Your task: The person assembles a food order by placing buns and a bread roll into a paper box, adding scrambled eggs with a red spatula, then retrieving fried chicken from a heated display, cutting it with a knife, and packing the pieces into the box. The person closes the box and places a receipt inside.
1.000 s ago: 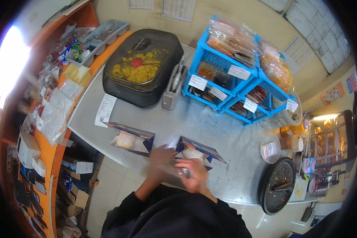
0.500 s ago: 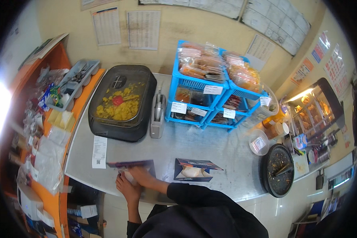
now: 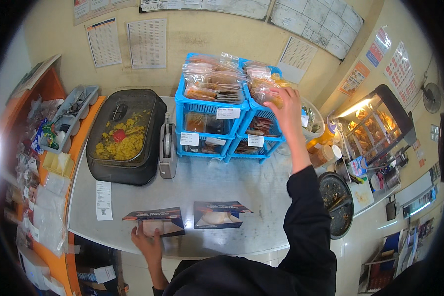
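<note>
My left hand (image 3: 148,244) is at the near edge of the left cardboard takeaway box (image 3: 175,217), its fingers and thumb curled against the front left corner. A white wrapped item (image 3: 158,227) lies inside that box under a raised dark printed flap. Reaching up and right, my right hand (image 3: 287,106) is over the top right blue basket (image 3: 261,109), fingers closed round a clear plastic packet (image 3: 275,100) with orange contents. Packets nearby partly hide the fingertips. A second takeaway box (image 3: 217,222) with a white item inside stands right of the first.
A black pan (image 3: 118,170) with a glass lid covers yellow food at the left, beside a grey tape-dispenser-like device (image 3: 167,158). A receipt (image 3: 103,200) lies nearby. Right are jars (image 3: 325,155), a stone mortar (image 3: 348,219) and a lit food warmer (image 3: 375,128).
My right hand has left the left box and moved up and right to the packets in the top basket. My left hand stays at the box. The view has shifted right.
</note>
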A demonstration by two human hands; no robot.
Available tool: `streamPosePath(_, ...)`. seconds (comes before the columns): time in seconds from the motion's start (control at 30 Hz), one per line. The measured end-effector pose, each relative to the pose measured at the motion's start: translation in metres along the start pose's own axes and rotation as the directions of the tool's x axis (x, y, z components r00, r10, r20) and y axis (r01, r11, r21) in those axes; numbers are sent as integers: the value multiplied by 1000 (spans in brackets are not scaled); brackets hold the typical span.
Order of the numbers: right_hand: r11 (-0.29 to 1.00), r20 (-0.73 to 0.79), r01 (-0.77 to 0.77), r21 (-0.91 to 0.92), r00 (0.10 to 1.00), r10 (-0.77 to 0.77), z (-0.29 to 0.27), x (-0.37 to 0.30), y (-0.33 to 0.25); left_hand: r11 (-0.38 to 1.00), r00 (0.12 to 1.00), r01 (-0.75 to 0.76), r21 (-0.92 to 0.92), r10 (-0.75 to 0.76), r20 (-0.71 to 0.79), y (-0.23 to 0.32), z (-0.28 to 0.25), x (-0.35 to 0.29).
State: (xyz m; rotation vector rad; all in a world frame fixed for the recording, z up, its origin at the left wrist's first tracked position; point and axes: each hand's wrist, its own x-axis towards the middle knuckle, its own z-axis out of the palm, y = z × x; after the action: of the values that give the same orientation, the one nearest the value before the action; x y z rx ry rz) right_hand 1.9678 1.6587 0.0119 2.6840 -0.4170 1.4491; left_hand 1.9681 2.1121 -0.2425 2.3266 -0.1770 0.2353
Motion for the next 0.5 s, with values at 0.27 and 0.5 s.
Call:
streamPosePath(0.27, 961, 111, -93, 261, 992, 66, 13, 29, 33, 930, 910, 15, -367, 139, 390, 84, -35, -18)
streamPosePath(0.5, 961, 217, -182, 209, 967, 136, -17, 40, 6, 829, 651, -411, -378, 558, 515, 130, 38, -19)
